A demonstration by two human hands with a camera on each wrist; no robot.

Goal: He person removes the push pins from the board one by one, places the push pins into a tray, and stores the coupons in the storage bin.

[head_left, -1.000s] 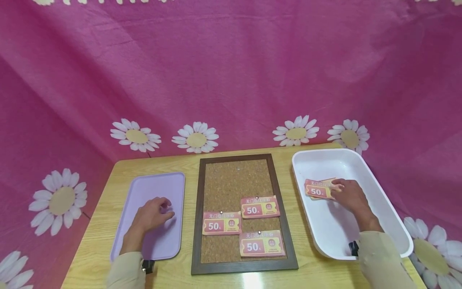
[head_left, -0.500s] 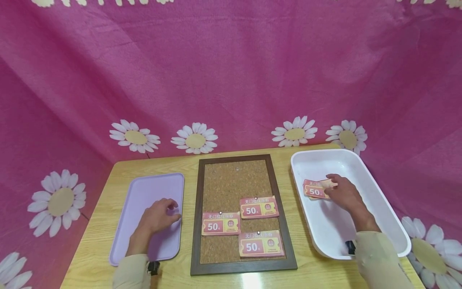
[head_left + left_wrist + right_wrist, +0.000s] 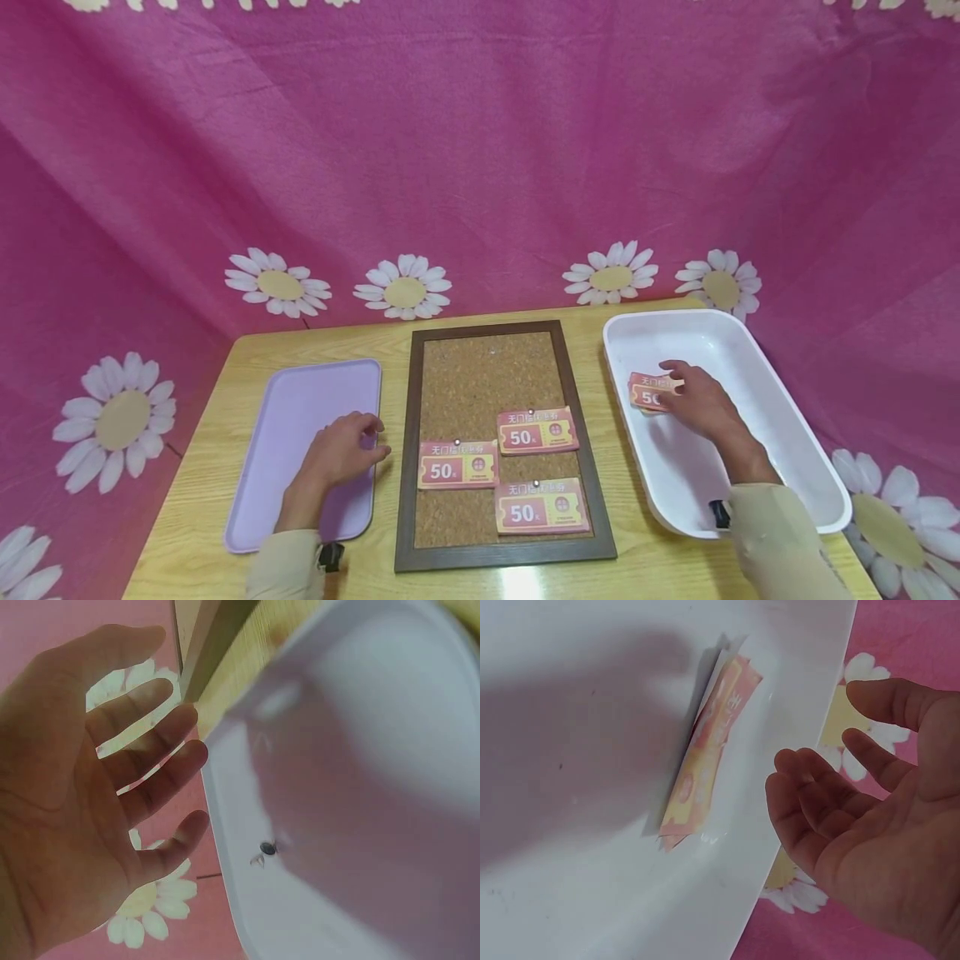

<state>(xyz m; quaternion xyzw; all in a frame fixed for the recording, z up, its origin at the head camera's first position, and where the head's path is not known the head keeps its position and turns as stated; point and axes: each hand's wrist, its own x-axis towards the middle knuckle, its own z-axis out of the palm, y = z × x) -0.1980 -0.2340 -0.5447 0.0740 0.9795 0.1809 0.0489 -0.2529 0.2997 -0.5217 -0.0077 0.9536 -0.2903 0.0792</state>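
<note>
One magenta cloth (image 3: 480, 167) printed with white daisies fills the back and sides of the head view, behind a wooden table (image 3: 197, 500). On the table stand, from right to left, a deep white basin (image 3: 682, 475), a cork board (image 3: 491, 367) in a dark frame and a shallow lilac tray (image 3: 315, 400). Only the head view shows all three together.

The right hand (image 3: 699, 404) is over the basin, the left hand (image 3: 341, 450) over the lilac tray near its inner edge. Both are bent loosely at the fingers and grasp nothing.

Three pink-and-yellow coupons (image 3: 542, 508) are on the lower part of the board, each with a small pin (image 3: 536, 482) at its top edge. More coupons lie in a loose stack (image 3: 709, 750) inside the basin, near its left wall. In the head view the right hand covers part of the stack; the right wrist view shows its whole length and a gap between it and the fingers.

Smallest is a dark round piece (image 3: 268, 847) in the lilac tray, seen only from the left wrist, with a tiny pale piece (image 3: 257, 860) just beside it, too blurred to name.
</note>
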